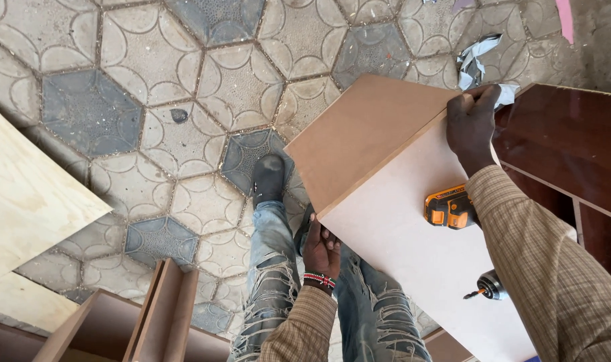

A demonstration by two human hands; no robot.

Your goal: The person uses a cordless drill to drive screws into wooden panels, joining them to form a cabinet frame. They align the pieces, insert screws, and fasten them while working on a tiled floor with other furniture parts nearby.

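- Two bare hands steady a box-like assembly of boards seen from above: a pale top panel (413, 234) meets a tan side panel (359, 134) along one long edge.
- Left hand (321, 249): fingers curled over the near corner of that edge, pressed against the board, beside the person's torn jeans (272, 268).
- Right hand (473, 124): fingers wrapped over the far corner of the same edge, clamped on the board; the checked sleeve (547, 261) crosses the pale panel.
- Cordless drill (463, 228): it lies loose on the pale panel, partly hidden under the right forearm, orange body near the middle, chuck and bit (483, 288) towards the near side. Neither hand holds it.
- Surroundings: a dark brown cabinet (567, 141) stands just beside the assembly on the right; a plywood sheet (24, 201) and further brown panels (158, 315) lie on the hexagon-tiled floor (185, 100); crumpled paper (476, 60) lies near the far corner.
- Risk 1: the drill rests unsecured, so any tilt of the panel could probably slide it off onto the tiles or the black shoe (268, 177) below.
- Risk 2: both grips sit at corners only; a slip at either would likely let the joint twist out of line.
- Risk 3: the forearm lies close to the exposed bit and could catch on it.
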